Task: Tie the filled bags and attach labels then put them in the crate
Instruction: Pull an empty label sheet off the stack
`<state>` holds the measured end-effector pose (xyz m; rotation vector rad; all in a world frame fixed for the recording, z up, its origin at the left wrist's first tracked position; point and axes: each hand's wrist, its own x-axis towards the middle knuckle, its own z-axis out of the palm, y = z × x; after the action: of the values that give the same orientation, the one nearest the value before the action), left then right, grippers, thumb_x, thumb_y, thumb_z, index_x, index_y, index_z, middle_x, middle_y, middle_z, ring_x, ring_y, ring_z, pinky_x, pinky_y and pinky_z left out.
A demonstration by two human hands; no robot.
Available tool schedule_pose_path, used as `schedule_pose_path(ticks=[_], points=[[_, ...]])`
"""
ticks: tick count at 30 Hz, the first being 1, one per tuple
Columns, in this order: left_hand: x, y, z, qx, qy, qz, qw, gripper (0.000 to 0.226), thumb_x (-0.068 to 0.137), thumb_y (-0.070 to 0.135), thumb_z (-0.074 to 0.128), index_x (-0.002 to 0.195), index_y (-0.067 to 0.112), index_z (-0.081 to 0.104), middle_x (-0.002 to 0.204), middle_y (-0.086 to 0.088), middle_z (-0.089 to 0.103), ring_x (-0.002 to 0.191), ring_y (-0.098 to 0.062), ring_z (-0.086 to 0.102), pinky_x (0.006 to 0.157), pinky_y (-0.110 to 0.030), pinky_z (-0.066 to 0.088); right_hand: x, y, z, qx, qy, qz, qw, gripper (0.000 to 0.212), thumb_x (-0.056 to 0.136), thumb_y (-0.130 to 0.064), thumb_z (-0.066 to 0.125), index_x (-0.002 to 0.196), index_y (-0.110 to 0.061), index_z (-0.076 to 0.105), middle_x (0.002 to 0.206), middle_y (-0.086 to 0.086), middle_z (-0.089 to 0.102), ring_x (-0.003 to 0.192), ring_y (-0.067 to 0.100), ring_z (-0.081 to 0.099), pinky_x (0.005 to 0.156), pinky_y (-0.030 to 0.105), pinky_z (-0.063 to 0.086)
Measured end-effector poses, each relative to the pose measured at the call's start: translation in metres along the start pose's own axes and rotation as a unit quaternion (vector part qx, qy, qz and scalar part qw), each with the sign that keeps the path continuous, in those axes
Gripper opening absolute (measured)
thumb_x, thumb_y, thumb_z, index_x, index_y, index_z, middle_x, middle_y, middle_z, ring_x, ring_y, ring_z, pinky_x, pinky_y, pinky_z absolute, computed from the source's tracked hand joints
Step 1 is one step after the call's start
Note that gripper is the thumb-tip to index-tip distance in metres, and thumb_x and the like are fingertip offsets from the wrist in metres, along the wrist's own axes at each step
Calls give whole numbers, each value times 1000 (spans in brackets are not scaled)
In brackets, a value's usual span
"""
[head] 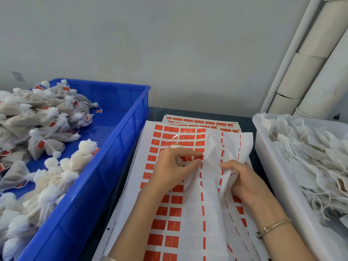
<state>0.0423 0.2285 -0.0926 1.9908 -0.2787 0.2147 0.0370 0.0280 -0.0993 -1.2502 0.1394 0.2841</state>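
Pinching one red label between thumb and forefinger, your left hand was lifting it off the label sheet, while your right hand was curled around a fold of white material. That fold was probably the bag to be tagged, though it could not be told for sure from the sheet's curled liner. So the labelling step looked to be in hand. The next move would call for peeling the label free without creasing it, then folding it around the bag's string. More label sheets lay stacked under the top one on the dark counter. To your left, the blue crate touched the sheets and held a heap of tied bags with red tags, mostly on its left side. To your right, the white tray was piled with flat bags and their loose strings, not yet tied.
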Motion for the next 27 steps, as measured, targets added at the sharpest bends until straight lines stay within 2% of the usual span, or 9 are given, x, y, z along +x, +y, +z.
schedule_pose_path(ticks=[4,7,10,13,18,21,27], points=[[0,0,1,12,-17,5,1000,26,83,32,71,109,32,71,94,28,61,80,14,59,65,-2,46,0,2,5,15,-11,-11,1000,57,69,-21,75,122,-24,55,107,9,71,96,29,69,72,43,57],[-1,1,1,24,-14,13,1000,27,84,33,71,110,32,71,98,24,63,83,5,62,69,-5,49,-1,2,11,9,-3,-30,1000,57,65,-22,82,116,-30,57,102,7,73,92,27,71,71,46,58],[-1,1,3,42,-16,20,999,27,84,32,70,111,34,70,95,24,61,82,-2,63,70,-4,49,-2,1,13,-35,17,-47,998,65,62,-17,85,120,-27,57,106,7,71,97,30,69,82,55,55],[-2,1,4,67,-23,25,997,28,85,33,70,113,35,69,94,28,56,80,-4,61,68,-2,46,-1,2,11,-40,29,-43,998,60,66,-14,80,120,-25,57,106,7,71,99,30,68,86,58,53],[0,-5,-2,106,-19,40,993,30,85,37,69,114,41,67,106,28,55,87,5,57,66,0,43,1,2,10,-32,5,-39,999,55,72,-9,76,121,-23,56,109,8,70,100,30,68,88,58,51],[1,-8,-3,127,-31,40,991,31,83,42,68,114,42,66,113,20,62,84,2,58,65,-4,44,2,3,7,-32,-4,-33,999,52,70,-10,76,117,-24,58,107,7,71,97,28,69,87,56,53],[1,-9,-2,131,-15,55,990,31,83,41,68,115,40,67,108,25,58,83,5,56,68,-3,42,4,7,10,-24,-6,-33,999,56,68,-17,79,118,-29,56,106,6,71,96,27,69,84,54,54]])
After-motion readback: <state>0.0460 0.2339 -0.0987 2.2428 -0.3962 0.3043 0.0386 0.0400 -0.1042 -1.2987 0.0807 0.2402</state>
